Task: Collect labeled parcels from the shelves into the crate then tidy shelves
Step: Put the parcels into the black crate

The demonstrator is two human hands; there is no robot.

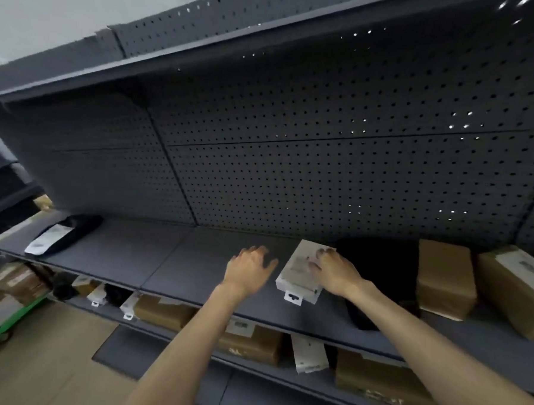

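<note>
The shelf point(176, 263) runs dark and wide under a pegboard back point(319, 156). On it, from the right: 2 brown boxes point(443, 278), the far one labeled, a black bundle point(377, 258), then a white box point(297, 273) lying flat near the front edge with its hang tab toward the person. A black parcel point(66, 233) with a label sits well apart at the left end.

The right hand point(331, 271) rests on the white box, fingers curled over its top; whether it grips is unclear. The left hand point(252, 265) hovers just beside, fingers spread, holding nothing.

Likely best: bring the left hand under the free edge, lift level with both, and keep clear of the bundle.
</note>
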